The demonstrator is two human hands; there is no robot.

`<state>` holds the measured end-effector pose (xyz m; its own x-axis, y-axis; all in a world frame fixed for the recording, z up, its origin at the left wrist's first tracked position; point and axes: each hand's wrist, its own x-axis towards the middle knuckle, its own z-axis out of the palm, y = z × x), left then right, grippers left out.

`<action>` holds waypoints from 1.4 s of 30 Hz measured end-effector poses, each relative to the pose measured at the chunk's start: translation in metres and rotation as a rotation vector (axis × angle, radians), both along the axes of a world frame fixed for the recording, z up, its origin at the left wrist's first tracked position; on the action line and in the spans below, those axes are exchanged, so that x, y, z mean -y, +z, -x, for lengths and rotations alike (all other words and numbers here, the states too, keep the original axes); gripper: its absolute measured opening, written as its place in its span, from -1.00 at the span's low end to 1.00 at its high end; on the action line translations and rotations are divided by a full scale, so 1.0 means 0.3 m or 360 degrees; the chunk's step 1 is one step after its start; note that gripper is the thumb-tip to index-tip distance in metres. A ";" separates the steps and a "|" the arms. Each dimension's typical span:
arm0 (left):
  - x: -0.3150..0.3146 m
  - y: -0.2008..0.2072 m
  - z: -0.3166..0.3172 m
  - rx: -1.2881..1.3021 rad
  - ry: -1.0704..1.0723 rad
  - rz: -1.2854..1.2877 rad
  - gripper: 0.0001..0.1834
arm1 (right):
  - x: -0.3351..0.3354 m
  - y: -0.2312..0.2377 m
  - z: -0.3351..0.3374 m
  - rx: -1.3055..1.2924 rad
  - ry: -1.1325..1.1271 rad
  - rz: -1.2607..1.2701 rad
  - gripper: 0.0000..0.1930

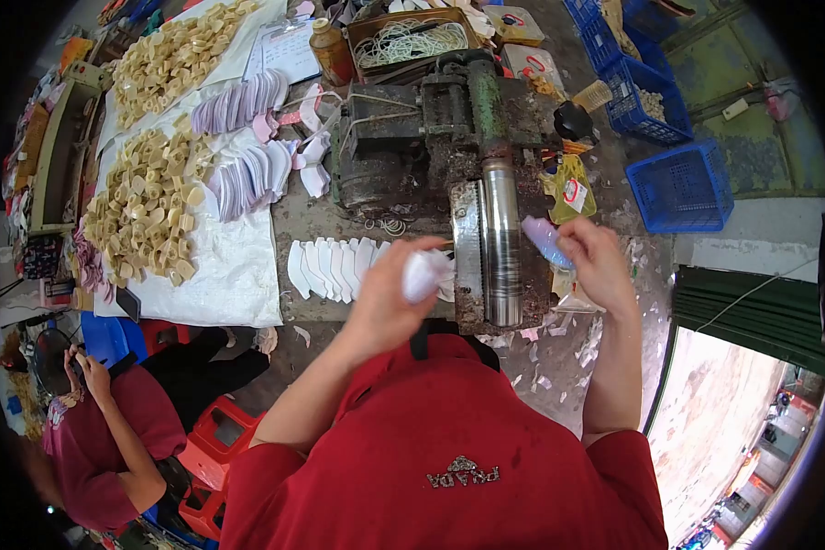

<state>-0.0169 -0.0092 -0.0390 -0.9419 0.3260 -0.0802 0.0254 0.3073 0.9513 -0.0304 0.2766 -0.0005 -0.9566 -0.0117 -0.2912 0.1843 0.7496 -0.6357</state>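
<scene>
My left hand [385, 302] is closed around a white, rounded piece [424, 275], blurred by motion, just left of the machine [385, 156]. On the other side of its shiny metal roller [502, 211], my right hand [600, 266] pinches a thin, glossy lilac-blue piece [546, 241] between thumb and fingers. Beside my left hand lies a row of curved white pieces [324, 268], overlapping along the bench. Fanned stacks of lilac-white pieces [247, 179] lie farther to the left. The machine is dark and greasy, with a green-painted section above the roller.
Heaps of small beige blocks [142, 202] cover a white sheet [238, 284] at left. A brown bottle [331, 50] and a tray of white cord [412, 41] stand behind the machine. Blue crates [678, 188] sit at right. At lower left, a person [110, 431] sits near red stools [220, 440].
</scene>
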 end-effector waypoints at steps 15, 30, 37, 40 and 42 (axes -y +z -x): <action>0.224 -0.085 -0.022 -0.0143 0.0177 0.0263 -0.58 | 0.103 -0.080 -0.046 -0.0536 -0.0145 0.0052 -0.87; 0.593 -0.233 -0.041 -0.0010 0.0072 0.1319 -0.53 | 0.157 -0.059 -0.056 -0.0606 -0.0227 0.0329 -0.84; 0.212 0.022 -0.020 0.0481 0.0392 -0.0996 -0.30 | 0.492 0.016 -0.055 -0.0913 0.0479 0.0415 -0.75; 0.071 0.041 -0.043 0.0413 0.0310 -0.1608 -0.26 | 0.541 -0.045 -0.075 -0.1043 0.0368 0.0374 -0.73; 0.028 0.063 -0.047 0.0447 0.0353 -0.1634 -0.26 | 0.519 -0.052 -0.077 -0.1129 0.0280 0.0393 -0.73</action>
<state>-0.0029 -0.0175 -0.0201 -0.9787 0.1853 -0.0885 -0.1914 -0.6669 0.7202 -0.0073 0.1208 -0.0162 -0.8913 -0.1658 0.4220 -0.4386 0.5510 -0.7099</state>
